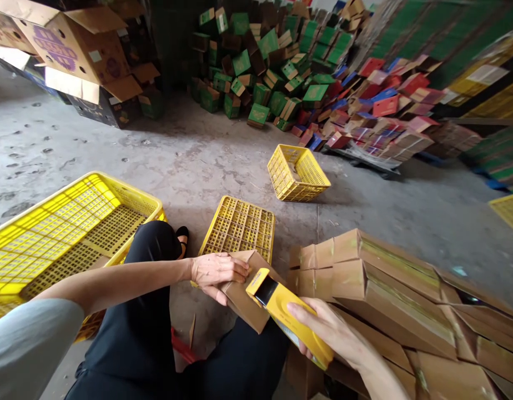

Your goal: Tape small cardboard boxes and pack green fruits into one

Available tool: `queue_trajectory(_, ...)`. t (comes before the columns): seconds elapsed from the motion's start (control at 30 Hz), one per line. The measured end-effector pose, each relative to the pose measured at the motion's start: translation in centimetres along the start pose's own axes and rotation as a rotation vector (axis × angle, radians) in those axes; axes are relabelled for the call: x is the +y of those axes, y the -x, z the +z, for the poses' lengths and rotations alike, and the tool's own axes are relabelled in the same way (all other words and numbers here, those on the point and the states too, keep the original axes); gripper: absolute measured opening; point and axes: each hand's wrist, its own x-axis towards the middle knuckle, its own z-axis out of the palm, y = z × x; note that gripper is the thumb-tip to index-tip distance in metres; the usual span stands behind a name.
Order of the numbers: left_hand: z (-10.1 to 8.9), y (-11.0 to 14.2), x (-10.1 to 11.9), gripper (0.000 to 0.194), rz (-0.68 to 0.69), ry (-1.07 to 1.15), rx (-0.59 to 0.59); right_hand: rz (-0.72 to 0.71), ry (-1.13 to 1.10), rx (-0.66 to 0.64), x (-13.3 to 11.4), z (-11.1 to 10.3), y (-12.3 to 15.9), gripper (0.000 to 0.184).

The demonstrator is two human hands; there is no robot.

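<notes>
Between my knees a small brown cardboard box (246, 308) sits tilted. My left hand (219, 273) grips its near left part, fingers over the top and thumb along the side. My right hand (318, 322) is wrapped round a long yellow stapler-like tool (287, 311) with a black section near its front end. The front of this tool is over the box's right side; I cannot tell whether it touches. Just beyond the box, an upturned yellow crate (240, 225) stands on the floor.
A large yellow crate (94, 186) stands at my left, and stacked brown cartons (390, 311) at my right. Ahead is a smaller yellow crate (300, 180) with something inside. Farther back lie heaps of green boxes (256, 114) and red boxes (385, 105); large open cartons (81, 53) stand back left.
</notes>
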Motion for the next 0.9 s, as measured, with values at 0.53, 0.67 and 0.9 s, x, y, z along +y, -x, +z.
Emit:
queue_trajectory(0.53,0.5,0.2,0.1,0.090,0.085,-0.039,-0.035,-0.026,0.052,-0.044,-0.3,0.6,-0.7,0.072)
queue_trajectory(0.67,0.7,0.3,-0.3,0.087,0.047,-0.009,-0.062,-0.026,0.063,-0.051,0.2,0.2,-1.0,0.074)
queue_trajectory(0.9,-0.3,1.1,-0.1,0.086,0.018,-0.039,-0.035,-0.027,0.012,-0.034,0.5,-0.5,-0.3,0.071)
